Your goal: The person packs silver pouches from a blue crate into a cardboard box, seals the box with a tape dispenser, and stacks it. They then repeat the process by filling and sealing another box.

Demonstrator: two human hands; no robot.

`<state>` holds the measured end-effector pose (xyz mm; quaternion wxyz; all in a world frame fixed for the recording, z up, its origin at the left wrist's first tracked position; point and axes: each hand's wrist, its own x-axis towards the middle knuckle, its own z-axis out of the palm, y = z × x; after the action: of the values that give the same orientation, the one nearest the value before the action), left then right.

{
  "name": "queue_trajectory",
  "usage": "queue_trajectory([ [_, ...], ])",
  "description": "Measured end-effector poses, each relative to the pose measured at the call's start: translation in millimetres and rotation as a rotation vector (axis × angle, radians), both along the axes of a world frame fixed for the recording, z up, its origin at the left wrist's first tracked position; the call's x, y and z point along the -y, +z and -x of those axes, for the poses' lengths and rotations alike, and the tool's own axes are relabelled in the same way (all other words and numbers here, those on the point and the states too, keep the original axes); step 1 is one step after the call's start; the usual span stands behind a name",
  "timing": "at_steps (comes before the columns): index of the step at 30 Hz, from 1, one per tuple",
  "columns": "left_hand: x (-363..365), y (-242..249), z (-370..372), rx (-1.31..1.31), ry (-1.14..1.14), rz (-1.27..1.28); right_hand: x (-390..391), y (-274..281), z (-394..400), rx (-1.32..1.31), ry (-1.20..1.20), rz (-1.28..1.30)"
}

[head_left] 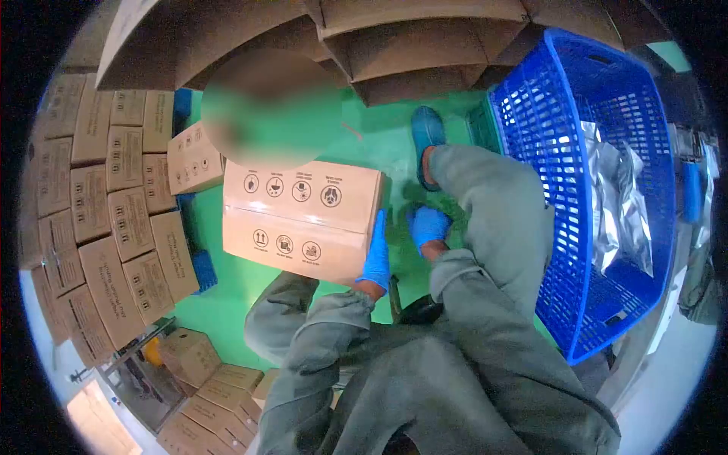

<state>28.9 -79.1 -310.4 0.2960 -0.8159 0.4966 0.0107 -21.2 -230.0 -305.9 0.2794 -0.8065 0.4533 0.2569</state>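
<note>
A brown cardboard box [299, 220] with printed handling symbols is held above the green floor, in front of my knees. My left hand [377, 259], in a blue glove, grips the box's right edge. Just to its right, my right hand [430, 227], also gloved in blue, has its fingers curled, and I see nothing in it. It is close to the box's corner and hovers by my raised right leg [493, 212]. My foot in a blue shoe cover [426, 136] rests on the floor beyond.
A large blue plastic crate [561, 152] at the right holds silver foil bags [618, 197]. Stacked cardboard boxes [114, 212] fill the left, on a blue pallet [203, 269]. More cartons [220, 394] lie at the lower left, and open boxes [394, 45] at the top.
</note>
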Motion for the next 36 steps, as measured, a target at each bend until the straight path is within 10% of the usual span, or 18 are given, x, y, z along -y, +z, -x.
queue_trajectory([
  [5, 4, -14, 7, -0.206, 0.034, -0.038, 59, 54, -54, 0.624, -0.189, 0.379],
  [8, 7, 12, 8, -0.754, -0.009, -0.264, 138, 71, -115, 1.078, -0.070, 0.784],
  [11, 18, 74, -8, -1.359, -0.044, -0.240, 229, 56, -180, 0.591, -0.128, 0.718],
  [15, 11, 165, -99, -1.265, -0.104, 0.705, 363, -30, -205, 0.656, 0.321, 0.634],
  [19, -47, 158, -264, -0.658, 0.567, 0.982, 282, -64, -204, 0.999, 0.061, 1.129],
  [22, -88, 132, -317, -0.288, 0.797, 0.970, 159, -84, -141, 0.855, -0.306, 0.594],
  [24, -98, 127, -338, -0.818, 1.258, 0.951, 83, -87, -100, 0.718, -0.376, 0.191],
  [36, -121, 204, -390, -0.612, 1.201, 0.753, -46, -78, -154, 0.570, -0.765, -1.073],
])
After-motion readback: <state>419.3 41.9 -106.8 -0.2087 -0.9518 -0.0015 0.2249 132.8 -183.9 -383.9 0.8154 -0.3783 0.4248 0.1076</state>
